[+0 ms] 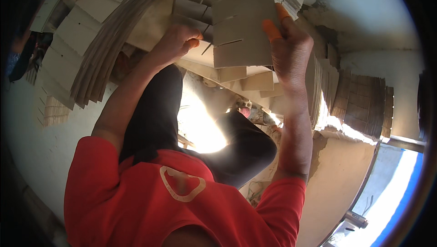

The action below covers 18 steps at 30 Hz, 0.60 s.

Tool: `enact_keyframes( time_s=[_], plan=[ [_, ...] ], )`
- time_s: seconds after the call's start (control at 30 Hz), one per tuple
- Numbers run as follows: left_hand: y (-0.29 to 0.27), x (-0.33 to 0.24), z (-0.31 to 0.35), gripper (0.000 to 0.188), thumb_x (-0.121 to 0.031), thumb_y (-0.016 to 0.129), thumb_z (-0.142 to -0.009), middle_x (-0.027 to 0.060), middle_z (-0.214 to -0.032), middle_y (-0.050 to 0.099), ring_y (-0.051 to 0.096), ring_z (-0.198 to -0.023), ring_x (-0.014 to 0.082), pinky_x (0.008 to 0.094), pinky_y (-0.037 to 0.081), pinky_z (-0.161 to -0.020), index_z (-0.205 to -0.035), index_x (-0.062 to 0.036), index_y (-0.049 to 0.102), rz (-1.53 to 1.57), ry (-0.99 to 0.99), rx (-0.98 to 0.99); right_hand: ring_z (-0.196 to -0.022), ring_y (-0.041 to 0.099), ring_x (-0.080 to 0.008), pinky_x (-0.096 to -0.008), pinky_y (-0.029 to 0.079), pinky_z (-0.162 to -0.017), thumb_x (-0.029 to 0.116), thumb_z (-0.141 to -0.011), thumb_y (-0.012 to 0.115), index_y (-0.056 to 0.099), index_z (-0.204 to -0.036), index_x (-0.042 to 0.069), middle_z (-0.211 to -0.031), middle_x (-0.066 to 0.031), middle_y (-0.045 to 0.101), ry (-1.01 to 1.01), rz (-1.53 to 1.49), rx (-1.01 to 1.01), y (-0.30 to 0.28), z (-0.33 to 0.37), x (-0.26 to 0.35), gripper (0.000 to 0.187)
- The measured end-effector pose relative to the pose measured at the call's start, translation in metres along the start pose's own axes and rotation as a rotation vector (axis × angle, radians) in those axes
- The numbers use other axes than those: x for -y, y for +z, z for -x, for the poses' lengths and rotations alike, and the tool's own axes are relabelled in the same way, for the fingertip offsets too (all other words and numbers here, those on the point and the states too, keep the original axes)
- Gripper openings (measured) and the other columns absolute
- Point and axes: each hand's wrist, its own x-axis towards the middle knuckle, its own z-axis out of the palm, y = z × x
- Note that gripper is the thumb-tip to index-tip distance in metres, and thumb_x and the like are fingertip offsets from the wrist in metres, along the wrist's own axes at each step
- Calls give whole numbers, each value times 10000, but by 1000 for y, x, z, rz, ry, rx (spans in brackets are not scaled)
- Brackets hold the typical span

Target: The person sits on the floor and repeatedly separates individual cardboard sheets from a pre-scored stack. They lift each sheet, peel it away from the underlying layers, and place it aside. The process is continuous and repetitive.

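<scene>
My right hand (293,49), with orange finger covers on thumb and forefinger, grips the right edge of a slotted cardboard strip (248,24). The strip is grey-brown with short slits cut in from its left side. My left hand (175,42) is closed to the left of that strip, its covered fingertips pressed together; what they hold, if anything, is hidden. Just beyond it stand several upright cardboard dividers (193,8). More cardboard pieces (257,82) stick out below the held strip.
A long row of stacked slotted cardboard sheets (102,49) curves along the left. Cardboard bundles (359,103) stand at the right, by the wall (368,15). My bent knees (248,149) are under the work, with bright sunlight on the floor between them.
</scene>
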Motion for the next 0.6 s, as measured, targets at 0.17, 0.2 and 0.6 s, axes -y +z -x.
enact_keyframes(
  time_s=[0.17, 0.2, 0.6],
  plan=[
    [0, -1, -2, 152, -32, 605, -792, 188, -768, 656, 640, -690, 274, 353, 483, -630, -915, 47, 646, 29, -48, 5, -557, 545, -192, -280, 459, -566, 19, -811, 637, 626, -1036, -16, -666, -180, 584, 12, 58, 93, 0, -8, 7, 227],
    [-1, -2, -2, 156, -32, 606, -790, 189, -769, 656, 640, -687, 271, 351, 482, -628, -917, 49, 647, 33, -47, 3, -559, 547, -200, -283, 461, -570, 18, -810, 639, 624, -1032, -18, -670, -182, 587, 11, 47, 77, 1, -8, 8, 225],
    [0, 0, -2, 172, -38, 605, -787, 195, -779, 664, 644, -680, 251, 339, 489, -634, -922, 61, 649, 110, -80, -9, -536, 313, -39, -195, 299, -488, 82, -808, 681, 594, -1196, -5, -561, 24, 335, -8, -20, -9, 14, -4, 6, 407]
  ],
)
